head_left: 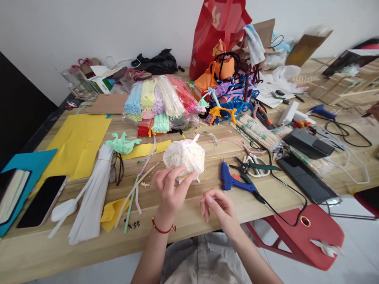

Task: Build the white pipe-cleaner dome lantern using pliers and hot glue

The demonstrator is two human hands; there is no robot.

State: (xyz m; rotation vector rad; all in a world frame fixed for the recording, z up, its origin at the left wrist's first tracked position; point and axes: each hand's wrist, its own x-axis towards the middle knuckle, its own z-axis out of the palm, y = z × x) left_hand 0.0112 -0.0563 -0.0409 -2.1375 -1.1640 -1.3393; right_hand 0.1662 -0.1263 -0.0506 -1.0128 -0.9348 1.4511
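Note:
A rounded, fluffy white pipe-cleaner piece sits on the table in front of me, with a short stem sticking up from its top. My left hand, with a red cord at the wrist, has its thumb and fingers on the near side of this piece and grips it there. The fingers cover part of its lower front. Nearer the table's front edge, my right hand hovers with loosely curled fingers and nothing visible in them. To its right lies a blue glue gun beside pliers and white-handled scissors.
Bagged colored pipe cleaners lie behind the white piece. Left are white pipe cleaners, glasses, a phone and yellow felt. A red bag stands behind. A black cord loops over the front edge near a red stool.

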